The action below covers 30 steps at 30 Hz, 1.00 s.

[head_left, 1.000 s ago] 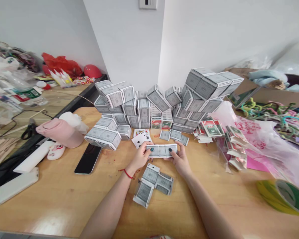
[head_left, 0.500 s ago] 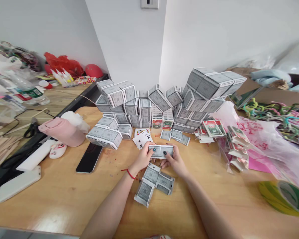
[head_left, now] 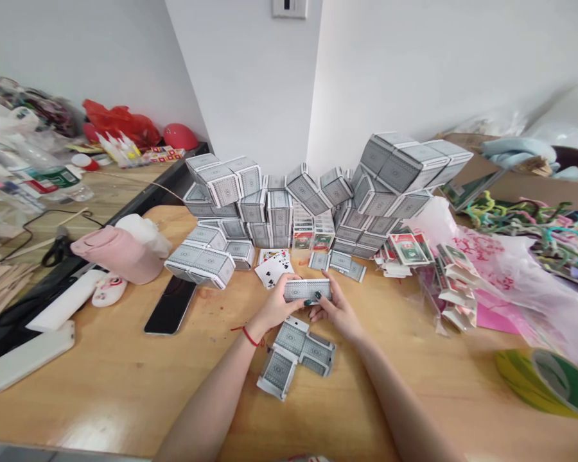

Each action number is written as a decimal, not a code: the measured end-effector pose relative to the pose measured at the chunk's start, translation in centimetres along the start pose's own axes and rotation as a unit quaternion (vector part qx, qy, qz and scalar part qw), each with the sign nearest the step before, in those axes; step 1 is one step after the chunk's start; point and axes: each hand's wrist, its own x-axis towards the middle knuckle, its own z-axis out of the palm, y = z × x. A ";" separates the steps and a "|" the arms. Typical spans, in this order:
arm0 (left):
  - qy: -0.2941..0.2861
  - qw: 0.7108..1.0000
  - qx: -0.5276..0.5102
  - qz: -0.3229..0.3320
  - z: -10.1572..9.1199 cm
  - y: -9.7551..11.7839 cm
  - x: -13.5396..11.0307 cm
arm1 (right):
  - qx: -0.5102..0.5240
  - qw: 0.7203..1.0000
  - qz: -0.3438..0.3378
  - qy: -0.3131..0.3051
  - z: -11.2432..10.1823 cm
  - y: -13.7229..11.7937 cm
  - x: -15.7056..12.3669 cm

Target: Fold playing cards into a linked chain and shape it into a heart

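Both hands hold one grey-patterned card box (head_left: 306, 289) just above the wooden table (head_left: 125, 378). My left hand (head_left: 277, 308), with a red string at the wrist, grips its left end. My right hand (head_left: 334, 311) grips its right end, thumb on the front face. Under the hands lies a flattened, unfolded box (head_left: 293, 356). Loose playing cards (head_left: 272, 268) lie face up just beyond the held box.
A heap of grey card boxes (head_left: 318, 199) fills the back against the wall. A black phone (head_left: 170, 305), a pink pouch (head_left: 118, 253) and a white case (head_left: 29, 356) lie left. Plastic bags (head_left: 501, 269) and a tape roll (head_left: 553, 382) are right.
The box between my hands has become shorter, about two panels wide to one. My hands have drawn closer together. Nothing else has moved.
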 end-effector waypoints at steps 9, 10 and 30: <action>0.122 0.956 -0.251 -0.088 -0.5 -1.3 0.9 | 0.046 0.998 0.004 0.045 0.0 0.0 1.0; 0.134 0.942 -0.292 -0.097 -0.6 -1.4 1.0 | 0.044 0.997 -0.009 0.064 0.0 0.1 1.2; 0.207 0.863 -0.452 -0.083 -1.2 -1.6 1.4 | -0.301 0.951 0.031 0.064 2.9 -0.1 7.7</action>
